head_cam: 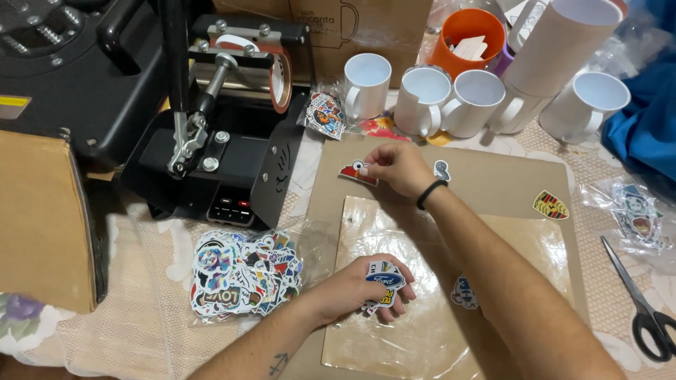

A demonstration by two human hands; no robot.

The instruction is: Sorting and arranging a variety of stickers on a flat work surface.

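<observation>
We are pinching a flat red sticker in our right hand at the frame's upper middle, its grip clenched on the sticker's edge, just above a brown cardboard sheet. Our left hand, lower middle, is grasping a small fan of glossy stickers, an oval blue one on top, over a crinkled clear plastic sleeve. At lower left a clear bag of mixed colourful stickers is lying on the lace-covered tabletop. Along the top we are counting five smooth white mugs. A black metal mug press is standing at upper left; black-handled scissors are lying at the right edge.
</observation>
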